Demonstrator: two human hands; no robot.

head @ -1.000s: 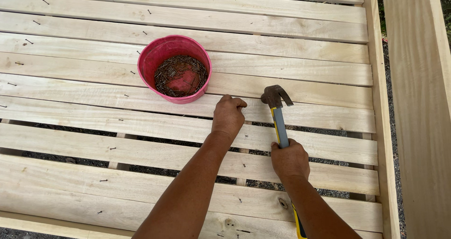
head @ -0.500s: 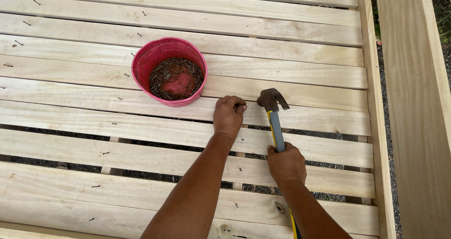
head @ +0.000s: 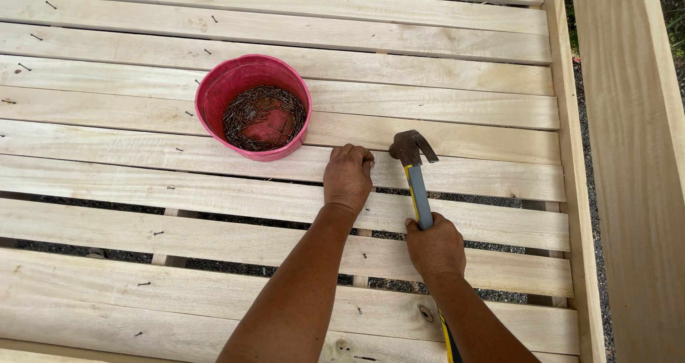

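a steel claw hammer with blue-yellow handle (head: 415, 170) is gripped by the right hand (head: 435, 247); the left hand (head: 347, 177), fingers curled, rests on a pale wooden slat (head: 214, 164) near a pink plastic bucket of nails (head: 254, 108), kept within reach.

A pink bucket (head: 253, 106) of small dark nails (head: 262, 117) is set on the pale wooden slats (head: 442, 106), toward the far left. Loose nails (head: 158, 232) are scattered along the left edge. Gravel (head: 457, 247) is seen through the gaps. A separate plank (head: 635, 163) is laid beyond the right edge.
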